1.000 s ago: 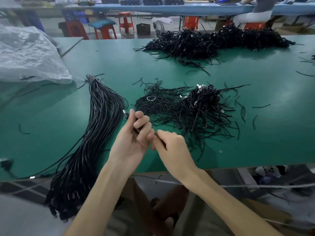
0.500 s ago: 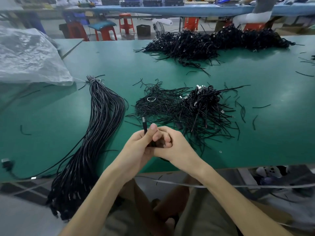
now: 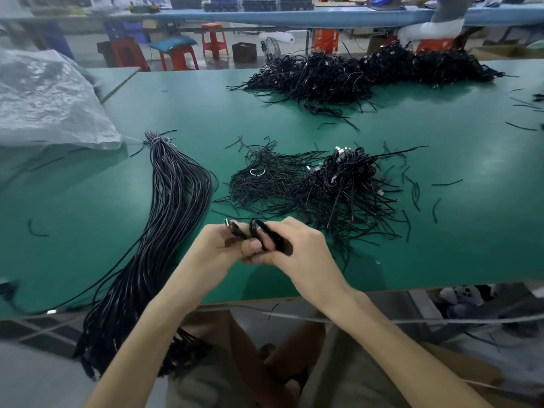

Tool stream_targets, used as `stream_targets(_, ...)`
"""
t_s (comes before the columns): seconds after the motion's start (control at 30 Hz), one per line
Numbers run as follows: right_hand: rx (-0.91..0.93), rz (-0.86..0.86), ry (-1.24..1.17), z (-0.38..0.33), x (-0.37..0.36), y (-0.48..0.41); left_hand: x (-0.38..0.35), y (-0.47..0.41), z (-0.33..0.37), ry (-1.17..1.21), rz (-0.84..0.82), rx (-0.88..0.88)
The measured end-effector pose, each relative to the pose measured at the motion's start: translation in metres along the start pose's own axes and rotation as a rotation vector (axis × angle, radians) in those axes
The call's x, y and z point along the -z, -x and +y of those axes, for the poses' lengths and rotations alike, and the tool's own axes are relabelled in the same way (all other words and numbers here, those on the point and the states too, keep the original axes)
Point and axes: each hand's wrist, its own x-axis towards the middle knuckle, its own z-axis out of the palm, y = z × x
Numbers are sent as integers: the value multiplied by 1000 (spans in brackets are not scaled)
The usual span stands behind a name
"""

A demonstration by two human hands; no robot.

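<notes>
Tipped from upright toward 10 o'clock since half a second ago: plug (image 3: 227,222) of the cable (image 3: 266,234). Held over the near edge of the table (image 3: 88,231), at 6 o'clock of the loose pile (image 3: 338,187). Pinched near the plug by left hand (image 3: 217,251); loop gripped in curled right hand (image 3: 306,260). Keep loops equal, tension light, no kink at plug.
</notes>
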Motion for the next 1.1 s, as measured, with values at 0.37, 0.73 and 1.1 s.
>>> stream_targets(0.37,-128,-100,8,5,-4,-1,1,-2,-11,-20,137,-2)
stream_targets(0.73,12,-242,511,8,-10,-4,2,-6,-20,-193,254,108)
stream_targets(1.1,266,-374,819,15,-8,-21,37,-17,-9,-691,-124,179)
